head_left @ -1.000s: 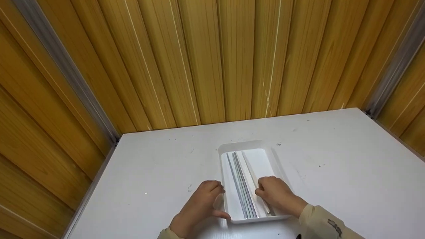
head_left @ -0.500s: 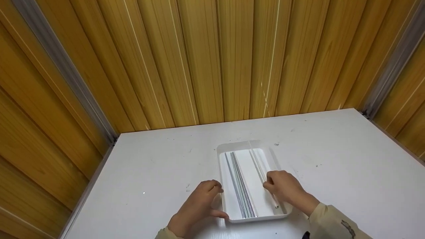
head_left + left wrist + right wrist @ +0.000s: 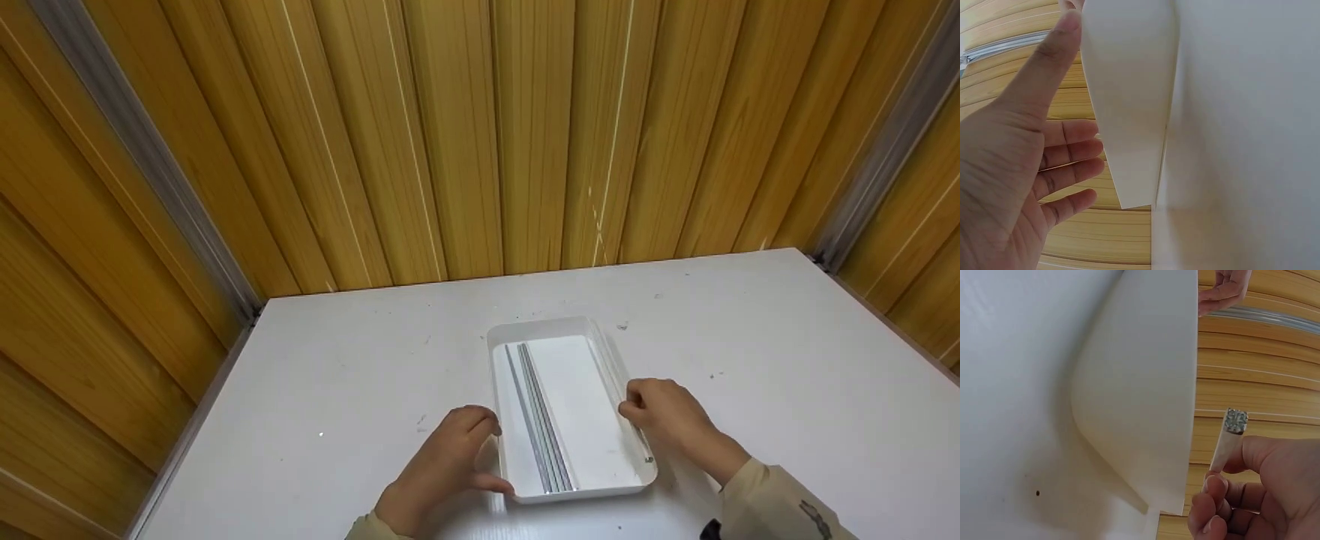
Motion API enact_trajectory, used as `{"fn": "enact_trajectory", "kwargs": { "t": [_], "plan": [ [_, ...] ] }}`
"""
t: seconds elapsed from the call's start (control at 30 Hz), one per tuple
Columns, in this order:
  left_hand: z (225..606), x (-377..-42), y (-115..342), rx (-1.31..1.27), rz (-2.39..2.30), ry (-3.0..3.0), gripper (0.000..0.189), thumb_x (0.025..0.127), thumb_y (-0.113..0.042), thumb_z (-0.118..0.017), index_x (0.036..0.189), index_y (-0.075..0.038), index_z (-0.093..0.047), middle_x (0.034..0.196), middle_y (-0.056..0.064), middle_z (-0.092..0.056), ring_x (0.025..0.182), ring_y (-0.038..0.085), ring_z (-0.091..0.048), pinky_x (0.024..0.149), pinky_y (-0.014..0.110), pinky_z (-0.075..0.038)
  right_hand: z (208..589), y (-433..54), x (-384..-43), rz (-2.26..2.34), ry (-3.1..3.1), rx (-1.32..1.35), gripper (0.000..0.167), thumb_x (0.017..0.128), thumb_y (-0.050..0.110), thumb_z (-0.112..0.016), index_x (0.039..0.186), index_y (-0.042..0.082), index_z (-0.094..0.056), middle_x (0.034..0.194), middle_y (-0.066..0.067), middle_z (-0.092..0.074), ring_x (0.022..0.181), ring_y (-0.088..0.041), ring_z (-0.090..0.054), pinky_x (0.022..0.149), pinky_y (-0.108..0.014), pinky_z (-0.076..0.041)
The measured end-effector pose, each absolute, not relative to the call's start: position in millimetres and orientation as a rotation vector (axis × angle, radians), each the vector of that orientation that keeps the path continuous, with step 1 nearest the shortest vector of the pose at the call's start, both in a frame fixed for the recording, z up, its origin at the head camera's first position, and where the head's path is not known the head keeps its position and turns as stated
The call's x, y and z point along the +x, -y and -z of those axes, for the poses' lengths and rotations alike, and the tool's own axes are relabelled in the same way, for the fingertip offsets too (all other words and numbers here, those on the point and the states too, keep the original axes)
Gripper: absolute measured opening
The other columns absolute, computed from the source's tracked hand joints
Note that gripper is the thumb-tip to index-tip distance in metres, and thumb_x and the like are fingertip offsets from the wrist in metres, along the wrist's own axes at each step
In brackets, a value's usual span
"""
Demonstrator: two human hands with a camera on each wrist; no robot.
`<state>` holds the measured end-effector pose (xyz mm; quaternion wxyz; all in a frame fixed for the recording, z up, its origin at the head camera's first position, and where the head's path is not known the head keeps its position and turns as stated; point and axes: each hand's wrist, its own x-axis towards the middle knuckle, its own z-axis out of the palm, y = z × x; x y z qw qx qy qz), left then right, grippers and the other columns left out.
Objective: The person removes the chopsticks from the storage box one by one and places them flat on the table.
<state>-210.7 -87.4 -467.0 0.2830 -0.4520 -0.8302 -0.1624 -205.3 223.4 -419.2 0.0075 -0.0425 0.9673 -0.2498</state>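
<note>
On the table stands a white rectangular tray [image 3: 589, 491], with several silvery-grey chopsticks [image 3: 544, 427] lying lengthwise along its left half. My right hand [image 3: 670, 415] pinches a white chopstick [image 3: 1223, 453] between thumb and fingers above the tray's right wall. Its square end has a patterned silvery cap, clearest in the right wrist view; the far part blends with the tray's wall. My left hand [image 3: 448, 452] rests at the tray's near left corner, the thumb at the corner and the other fingers along the left side. In the left wrist view those fingers [image 3: 1075, 169] are nearly straight.
The white table [image 3: 360, 360] has small dark marks and scuffs on its top. Wood-patterned panels [image 3: 465, 150] rise behind it and at both sides, with grey metal posts [image 3: 172, 157] at the corners.
My right hand has moved to the right with the white chopstick, from beside the silvery-grey ones to the tray's right wall. The left hand has kept its place.
</note>
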Motion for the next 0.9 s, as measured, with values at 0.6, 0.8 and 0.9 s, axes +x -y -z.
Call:
{"fn": "enact_trajectory", "kwargs": {
  "t": [0.6, 0.8, 0.9],
  "plan": [
    [464, -210, 87, -1.209, 0.415, 2.258, 0.071, 0.05, -0.061, -0.08, 0.094, -0.011, -0.058, 0.101, -0.002, -0.06, 0.094, 0.012, -0.057, 0.09, 0.026, -0.05, 433, -251, -202, 0.777, -3.011, -0.072, 0.02, 0.085, 0.014, -0.055, 0.067, 0.012, -0.047, 0.059, 0.003, -0.044, 0.057, -0.012, -0.041, 0.052, -0.024, -0.03],
    [465, -210, 87, -1.214, 0.439, 2.262, 0.069, 0.05, -0.06, -0.081, 0.093, -0.011, -0.058, 0.1, -0.003, -0.059, 0.092, 0.011, -0.056, 0.09, 0.025, -0.049, 443, -258, -202, 0.748, -3.012, -0.056, 0.016, 0.086, 0.015, -0.054, 0.07, 0.011, -0.052, 0.061, 0.002, -0.047, 0.056, -0.013, -0.043, 0.05, -0.023, -0.032],
    [465, -210, 87, -1.216, 0.453, 2.264, 0.067, 0.05, -0.059, -0.081, 0.092, -0.012, -0.057, 0.1, -0.003, -0.059, 0.092, 0.011, -0.056, 0.09, 0.026, -0.049, 447, -260, -202, 0.73, -3.009, -0.054, 0.016, 0.086, 0.015, -0.054, 0.071, 0.01, -0.053, 0.062, 0.001, -0.048, 0.057, -0.013, -0.043, 0.05, -0.024, -0.032]
  ]
}}
